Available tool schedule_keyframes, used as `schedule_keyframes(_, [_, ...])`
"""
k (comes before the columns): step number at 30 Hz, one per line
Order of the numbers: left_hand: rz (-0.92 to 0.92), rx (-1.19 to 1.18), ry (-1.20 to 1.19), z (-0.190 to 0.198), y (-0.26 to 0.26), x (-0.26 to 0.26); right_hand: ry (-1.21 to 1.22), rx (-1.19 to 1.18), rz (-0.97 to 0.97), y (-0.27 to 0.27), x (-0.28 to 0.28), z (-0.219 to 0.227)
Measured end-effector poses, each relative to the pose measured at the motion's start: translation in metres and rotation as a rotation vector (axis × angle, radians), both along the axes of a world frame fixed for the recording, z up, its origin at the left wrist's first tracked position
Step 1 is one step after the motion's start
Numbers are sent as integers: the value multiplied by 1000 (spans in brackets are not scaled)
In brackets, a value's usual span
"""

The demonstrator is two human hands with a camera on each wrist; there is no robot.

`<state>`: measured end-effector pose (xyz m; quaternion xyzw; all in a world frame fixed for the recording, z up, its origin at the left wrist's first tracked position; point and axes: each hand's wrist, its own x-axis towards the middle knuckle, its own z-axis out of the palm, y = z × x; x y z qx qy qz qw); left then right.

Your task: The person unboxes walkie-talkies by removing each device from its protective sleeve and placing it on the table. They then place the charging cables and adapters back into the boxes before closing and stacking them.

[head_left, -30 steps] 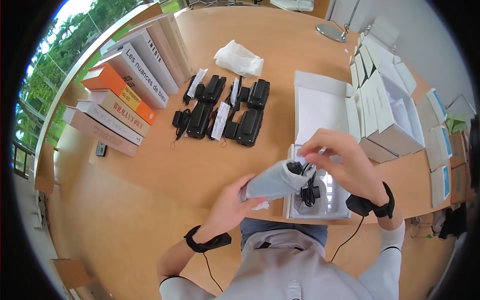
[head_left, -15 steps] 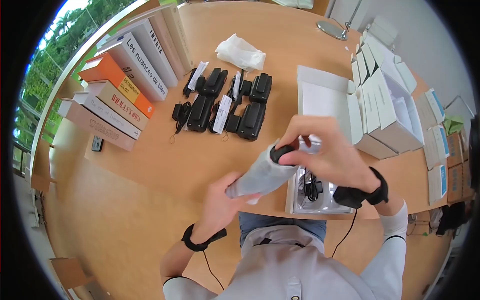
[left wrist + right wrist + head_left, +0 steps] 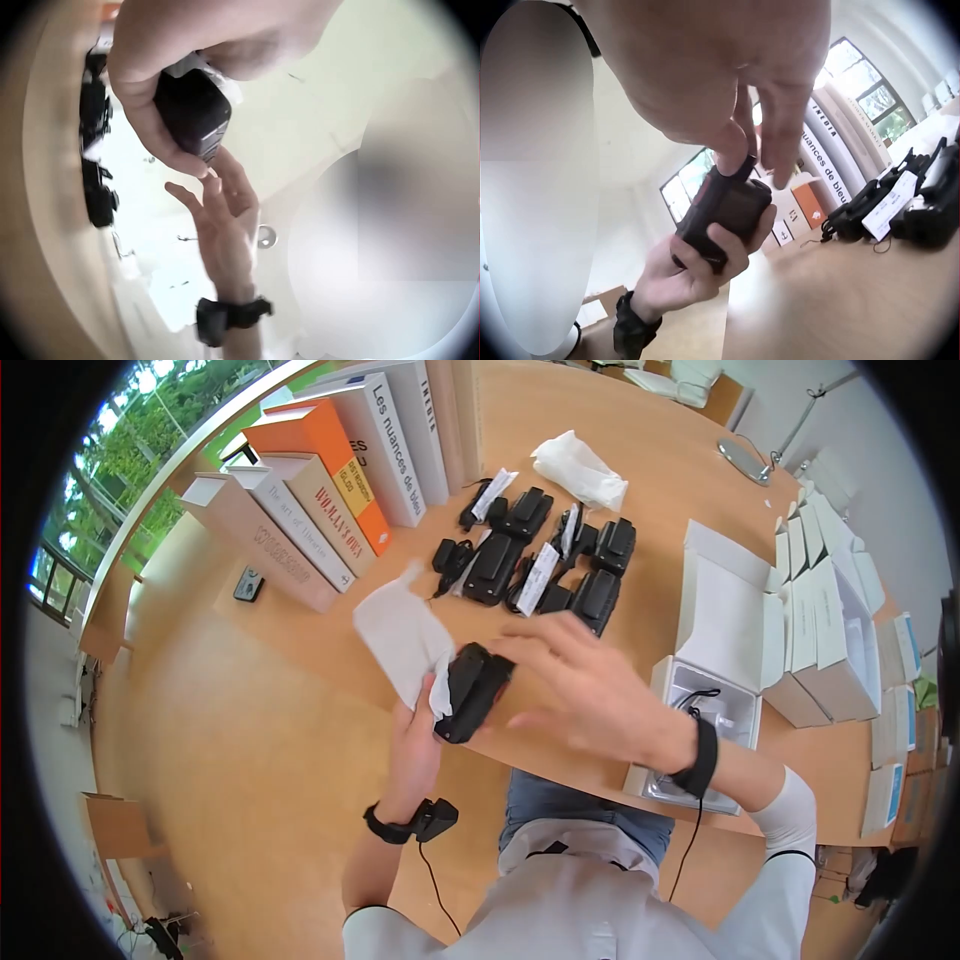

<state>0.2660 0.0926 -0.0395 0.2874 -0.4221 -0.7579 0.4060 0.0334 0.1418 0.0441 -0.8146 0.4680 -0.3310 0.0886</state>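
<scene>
The left hand (image 3: 412, 745) grips a black handheld device (image 3: 474, 690) together with a limp white sleeve (image 3: 398, 635), which hangs off the device's left side. In the right wrist view, the left hand's (image 3: 686, 274) fingers wrap round the device (image 3: 739, 214). Just right of the device in the head view is the right hand (image 3: 600, 685), its fingers extended and slightly blurred. The left wrist view shows the right hand (image 3: 229, 232) with spread fingers by the device's (image 3: 193, 112) end; whether they touch is unclear.
Several black devices with cables and white labels (image 3: 538, 578) lie on the table beyond the hands, near a crumpled white bag (image 3: 580, 470). Books (image 3: 300, 505) stand at left. An open white box (image 3: 725, 600) holding a cable is at right, beside more boxes (image 3: 835, 645).
The black device, earlier mostly inside the white sleeve, is now out of it in the left hand. The right hand has let go of the device's end. The head view has shifted.
</scene>
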Motion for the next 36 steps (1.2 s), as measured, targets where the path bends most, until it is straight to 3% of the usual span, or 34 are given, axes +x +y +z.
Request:
schedule_keyframes(5, [329, -252, -313, -18, -3, -3, 164, 26, -129, -10, 55, -27])
schedule_keyframes(8, [213, -349, -400, -15, -14, 2, 182, 34, -155, -24, 67, -37])
schedule_keyframes(10, [225, -277, -340, -24, -20, 0, 135, 39, -206, -31, 72, -49])
schedule_keyframes(12, [258, -293, -350, -28, -23, -6, 133, 50, -166, -41, 68, -59])
schedule_keyframes(19, [93, -377, -463, -21, -33, 13, 224, 106, -86, -64, 51, -66])
schedule_keyframes(27, [59, -434, -511, -31, -40, 12, 57, 267, -116, -57, 37, -68])
schedule_keyframes(31, [234, -467, -600, -24, -49, 25, 77, 191, -94, -25, 15, -17])
schedule_keyframes(33, [300, -473, -594, 6, -61, 35, -14, 208, -95, 0, -6, 28])
schedule_keyframes(36, [100, -592, -669, 68, -93, 19, -9, 273, -221, 30, -43, 64])
